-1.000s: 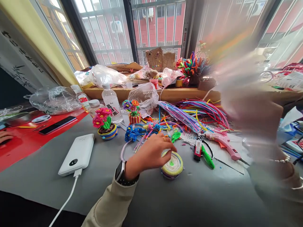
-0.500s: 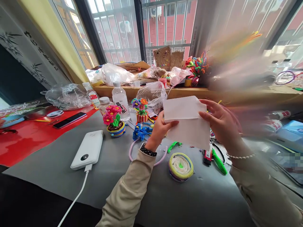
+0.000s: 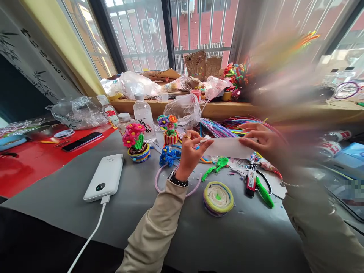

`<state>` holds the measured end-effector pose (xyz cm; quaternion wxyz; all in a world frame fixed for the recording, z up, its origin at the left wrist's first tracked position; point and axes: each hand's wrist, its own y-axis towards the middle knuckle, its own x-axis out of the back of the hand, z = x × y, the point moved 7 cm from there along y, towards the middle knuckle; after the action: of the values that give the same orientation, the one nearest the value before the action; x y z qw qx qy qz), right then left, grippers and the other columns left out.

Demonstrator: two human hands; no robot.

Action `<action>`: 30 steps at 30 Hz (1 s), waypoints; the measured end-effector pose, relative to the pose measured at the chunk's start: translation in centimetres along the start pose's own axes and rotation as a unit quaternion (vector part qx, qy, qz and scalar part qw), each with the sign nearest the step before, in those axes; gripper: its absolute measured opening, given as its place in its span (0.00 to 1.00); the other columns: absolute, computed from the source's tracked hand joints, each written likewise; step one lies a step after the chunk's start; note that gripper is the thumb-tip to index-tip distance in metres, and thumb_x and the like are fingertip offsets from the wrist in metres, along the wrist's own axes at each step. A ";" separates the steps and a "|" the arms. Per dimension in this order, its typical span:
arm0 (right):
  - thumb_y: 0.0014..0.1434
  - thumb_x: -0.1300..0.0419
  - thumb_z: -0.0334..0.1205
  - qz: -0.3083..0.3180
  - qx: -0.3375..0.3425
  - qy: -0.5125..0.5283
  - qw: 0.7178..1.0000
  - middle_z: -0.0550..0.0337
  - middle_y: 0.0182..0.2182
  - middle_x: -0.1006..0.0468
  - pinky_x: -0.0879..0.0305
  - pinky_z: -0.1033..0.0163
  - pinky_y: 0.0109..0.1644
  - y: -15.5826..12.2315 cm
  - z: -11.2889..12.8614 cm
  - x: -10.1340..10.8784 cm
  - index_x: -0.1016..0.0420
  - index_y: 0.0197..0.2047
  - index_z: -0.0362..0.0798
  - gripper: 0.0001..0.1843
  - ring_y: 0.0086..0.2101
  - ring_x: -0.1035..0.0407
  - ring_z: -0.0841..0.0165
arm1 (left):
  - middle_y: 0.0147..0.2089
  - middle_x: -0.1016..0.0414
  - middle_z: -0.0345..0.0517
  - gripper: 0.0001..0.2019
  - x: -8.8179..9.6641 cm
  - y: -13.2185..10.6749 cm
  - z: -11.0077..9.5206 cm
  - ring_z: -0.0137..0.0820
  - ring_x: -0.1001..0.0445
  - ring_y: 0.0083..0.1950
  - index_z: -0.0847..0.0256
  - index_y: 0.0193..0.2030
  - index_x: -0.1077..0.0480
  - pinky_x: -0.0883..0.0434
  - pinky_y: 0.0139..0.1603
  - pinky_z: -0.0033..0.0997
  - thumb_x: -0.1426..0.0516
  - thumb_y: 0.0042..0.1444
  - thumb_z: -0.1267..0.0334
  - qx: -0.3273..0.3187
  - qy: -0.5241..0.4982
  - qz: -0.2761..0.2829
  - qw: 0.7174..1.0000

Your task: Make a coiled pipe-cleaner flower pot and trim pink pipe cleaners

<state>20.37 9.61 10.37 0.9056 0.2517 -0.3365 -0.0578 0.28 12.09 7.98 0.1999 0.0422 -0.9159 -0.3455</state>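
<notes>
A white sheet of thin paper (image 3: 227, 148), folded into a narrow band, is stretched level between my two hands above the table. My left hand (image 3: 191, 153) pinches its left end between thumb and fingers. At the other end, my right hand (image 3: 263, 142) grips it the same way; part of that wrist is blurred. Below the paper sits a round pot (image 3: 218, 199) wrapped in yellow and purple cord, with white material coiled inside and a green spot in the middle. Green fuzzy leaf pieces (image 3: 220, 164) lie just behind it.
Potted craft flowers in pink (image 3: 134, 136) and mixed colours (image 3: 170, 123) stand at the back left, near a water bottle (image 3: 143, 117). A white power bank (image 3: 105, 178) with a cable lies left. A red-labelled lighter (image 3: 251, 182) and green-handled tool (image 3: 264, 193) lie right.
The paper was a larger sheet hanging down with a crease; now it is folded into a narrow band. More of the table behind it shows. Both hands still hold its ends.
</notes>
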 end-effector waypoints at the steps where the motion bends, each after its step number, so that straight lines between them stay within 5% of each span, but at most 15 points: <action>1: 0.48 0.43 0.53 0.025 -0.037 0.047 0.998 0.56 0.39 0.29 0.37 0.59 0.40 -0.1 -0.3 -0.2 0.29 0.23 0.47 0.17 0.42 0.35 0.62 | 0.40 0.32 0.46 0.10 0.2 0.0 -0.2 0.31 0.35 0.44 0.61 0.27 0.26 0.38 0.49 0.33 0.43 0.47 0.56 -0.007 -0.005 -0.005 1.000; 4: 0.49 0.46 0.57 0.083 -0.163 0.193 0.964 0.59 0.26 0.27 0.37 0.64 0.27 -0.9 -1.8 -1.5 0.29 0.29 0.48 0.19 0.28 0.32 0.68 | 0.40 0.29 0.45 0.12 -0.3 0.0 0.2 0.31 0.33 0.44 0.62 0.29 0.26 0.37 0.47 0.30 0.45 0.50 0.56 0.023 -0.105 0.024 0.994; 8: 0.38 0.36 0.52 0.161 -0.225 0.280 0.919 0.61 0.25 0.26 0.35 0.66 0.29 -1.5 -2.8 -3.8 0.28 0.33 0.46 0.22 0.26 0.32 0.69 | 0.25 0.30 0.39 0.16 -0.9 -0.3 2.3 0.23 0.35 0.28 0.65 0.29 0.26 0.39 0.29 0.22 0.44 0.47 0.51 0.151 -0.235 0.009 0.960; 14: 0.39 0.35 0.50 0.094 -0.268 0.272 0.919 0.61 0.25 0.24 0.38 0.69 0.26 -1.4 -3.8 -3.6 0.26 0.26 0.45 0.17 0.24 0.34 0.73 | 0.28 0.27 0.41 0.19 -2.5 -0.6 2.8 0.23 0.35 0.28 0.66 0.33 0.26 0.38 0.28 0.22 0.41 0.41 0.50 0.197 -0.303 0.092 0.928; 19: 0.40 0.36 0.48 0.096 -0.269 0.244 0.927 0.61 0.29 0.24 0.37 0.68 0.28 -1.3 -4.0 -3.1 0.25 0.29 0.48 0.14 0.26 0.33 0.72 | 0.28 0.26 0.42 0.15 -2.0 -0.5 2.6 0.24 0.34 0.28 0.66 0.30 0.26 0.39 0.27 0.22 0.40 0.41 0.55 0.165 -0.237 0.094 0.953; 23: 0.44 0.39 0.45 0.085 -0.205 0.231 0.947 0.61 0.32 0.25 0.38 0.69 0.29 -0.7 -4.4 -2.4 0.25 0.31 0.50 0.11 0.28 0.34 0.72 | 0.34 0.24 0.43 0.10 -1.7 -0.2 1.6 0.27 0.31 0.34 0.64 0.34 0.26 0.36 0.33 0.23 0.44 0.47 0.64 0.099 -0.241 0.114 0.959; 30: 0.47 0.45 0.40 0.081 -0.151 0.243 0.955 0.62 0.27 0.29 0.44 0.70 0.22 -0.4 -4.3 -2.2 0.28 0.29 0.49 0.07 0.23 0.39 0.75 | 0.32 0.27 0.41 0.18 -0.9 0.1 0.6 0.25 0.31 0.36 0.62 0.27 0.27 0.36 0.38 0.22 0.56 0.40 0.79 -0.002 -0.180 0.098 0.979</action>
<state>21.48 11.64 6.12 0.9891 0.0907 -0.1124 0.0283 0.92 12.76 7.34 0.0648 -0.1106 -0.9359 -0.3280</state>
